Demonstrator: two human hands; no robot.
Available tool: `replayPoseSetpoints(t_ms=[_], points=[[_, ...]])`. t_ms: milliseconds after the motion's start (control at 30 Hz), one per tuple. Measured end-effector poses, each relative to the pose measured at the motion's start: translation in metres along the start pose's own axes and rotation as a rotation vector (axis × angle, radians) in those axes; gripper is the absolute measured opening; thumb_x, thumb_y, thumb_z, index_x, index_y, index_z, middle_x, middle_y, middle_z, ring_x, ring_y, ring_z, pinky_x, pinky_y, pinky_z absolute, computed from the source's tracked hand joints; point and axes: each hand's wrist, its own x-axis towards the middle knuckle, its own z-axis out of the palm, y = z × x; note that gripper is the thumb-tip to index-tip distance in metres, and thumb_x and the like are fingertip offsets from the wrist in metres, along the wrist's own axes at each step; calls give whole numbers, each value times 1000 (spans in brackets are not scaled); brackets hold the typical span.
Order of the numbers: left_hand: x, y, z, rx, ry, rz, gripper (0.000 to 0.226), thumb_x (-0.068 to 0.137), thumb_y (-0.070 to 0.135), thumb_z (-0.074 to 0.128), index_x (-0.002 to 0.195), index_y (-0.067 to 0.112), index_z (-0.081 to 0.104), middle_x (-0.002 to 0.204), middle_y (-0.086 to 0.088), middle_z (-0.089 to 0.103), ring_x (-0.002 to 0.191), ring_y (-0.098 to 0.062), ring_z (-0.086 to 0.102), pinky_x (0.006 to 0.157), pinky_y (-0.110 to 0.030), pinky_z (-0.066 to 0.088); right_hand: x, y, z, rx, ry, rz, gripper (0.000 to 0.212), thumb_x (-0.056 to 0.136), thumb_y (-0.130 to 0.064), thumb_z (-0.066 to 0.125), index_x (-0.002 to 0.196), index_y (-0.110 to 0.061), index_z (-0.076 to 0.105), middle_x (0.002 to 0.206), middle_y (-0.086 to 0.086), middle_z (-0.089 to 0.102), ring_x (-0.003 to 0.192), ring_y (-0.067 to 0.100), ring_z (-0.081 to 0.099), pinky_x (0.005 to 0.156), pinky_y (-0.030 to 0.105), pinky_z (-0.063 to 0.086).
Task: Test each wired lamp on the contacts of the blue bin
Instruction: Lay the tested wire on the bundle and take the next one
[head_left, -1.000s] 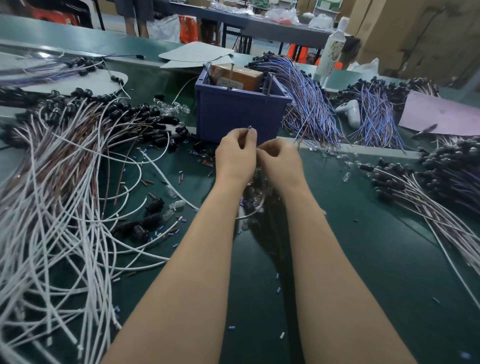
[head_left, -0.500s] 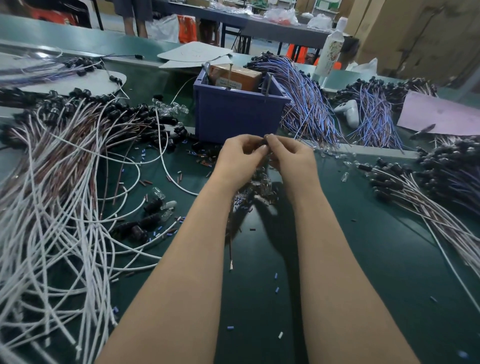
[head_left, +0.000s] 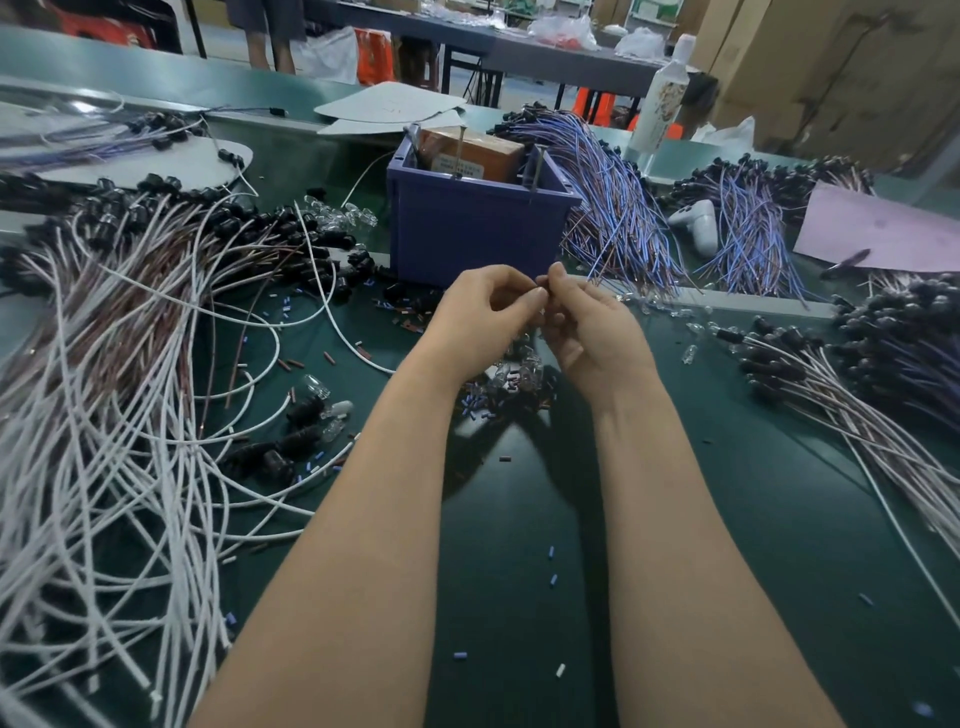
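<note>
The blue bin (head_left: 467, 239) stands on the green table just beyond my hands. An orange box (head_left: 472, 153) sits inside it, and thin metal contact pins (head_left: 536, 169) stick up at its rim. My left hand (head_left: 478, 322) and right hand (head_left: 592, 338) meet fingertip to fingertip in front of the bin's lower edge. Together they pinch a small dark lamp piece (head_left: 540, 285), which the fingers mostly hide. I cannot make out its wire. The hands are below the contacts and do not touch the bin.
A big tangle of white and brown wired lamps (head_left: 119, 332) fills the left side. Purple-blue wire bundles (head_left: 613, 208) lie right of the bin, and more wired lamps (head_left: 857, 374) at far right. Loose glass bulbs (head_left: 519, 371) lie under my hands. A white bottle (head_left: 660, 98) stands behind.
My hands have come down a little from the bin's front and shifted right. Both now pinch at the fingertips. The wire that hung under my left hand is out of sight.
</note>
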Motion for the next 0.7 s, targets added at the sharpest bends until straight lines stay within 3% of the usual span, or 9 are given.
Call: replayPoseSetpoints(t_ms=[67, 133, 233, 267, 333, 467, 533, 600, 700], points=[[-2, 1, -3, -39, -3, 14, 13, 92, 16, 60, 97, 6, 66, 74, 2, 67, 61, 5, 58, 64, -12, 46, 1, 1, 4, 139, 0, 105, 25, 94, -15, 55, 72, -5, 60, 63, 4, 53, 55, 11, 50, 59, 17, 43], [-2, 1, -5, 1, 9, -2, 12, 92, 16, 60, 96, 7, 66, 76, 1, 67, 65, 1, 60, 66, -15, 47, -1, 4, 11, 72, 47, 56, 25, 95, -14, 55, 73, -3, 60, 62, 4, 53, 56, 11, 51, 57, 17, 46], [1, 3, -1, 213, 71, -29, 12, 92, 22, 59, 93, 12, 66, 88, -3, 71, 84, -14, 65, 78, -27, 50, -6, 9, 15, -668, 222, -335, 20, 94, -21, 58, 80, -8, 60, 66, -6, 57, 62, 7, 53, 61, 17, 42], [2, 5, 0, 246, 89, -28, 11, 92, 23, 59, 92, 13, 65, 90, -3, 71, 85, -16, 64, 78, -26, 50, -6, 9, 15, -771, 253, -413, 19, 94, -24, 58, 81, -10, 60, 68, -7, 56, 66, 7, 53, 64, 18, 40], [2, 9, 0, 250, 88, -11, 10, 91, 23, 60, 90, 15, 64, 89, -2, 70, 84, -16, 64, 78, -27, 50, -5, 8, 13, -668, 252, -397, 18, 95, -23, 57, 84, -9, 60, 68, -7, 56, 64, 6, 53, 64, 19, 42], [-1, 15, 0, 216, -13, 2, 11, 91, 23, 60, 90, 13, 64, 89, -5, 70, 86, -19, 65, 85, -36, 52, -5, 6, 14, -7, 171, -78, 24, 97, -12, 53, 73, -6, 55, 45, -8, 49, 36, 0, 41, 40, 14, 35], [-2, 15, -3, 242, -61, -22, 11, 91, 24, 61, 90, 14, 63, 87, -4, 69, 84, -19, 63, 85, -37, 52, -3, 2, 3, 80, 251, -11, 28, 98, -15, 51, 71, -9, 53, 47, -7, 44, 36, 2, 36, 39, 15, 30], [-2, 17, -8, 290, -74, -43, 13, 91, 26, 60, 90, 14, 62, 86, -4, 69, 84, -19, 63, 84, -36, 52, -1, -5, -12, -45, 368, -48, 28, 98, -20, 51, 71, -11, 53, 58, -3, 41, 46, 5, 34, 45, 17, 27], [2, 23, -10, 305, 150, -32, 19, 93, 28, 58, 95, 11, 64, 93, -7, 70, 90, -21, 63, 83, -32, 50, -4, -7, -13, -651, 350, -187, 20, 94, -20, 56, 80, -9, 64, 71, 1, 59, 63, 9, 50, 56, 18, 43]])
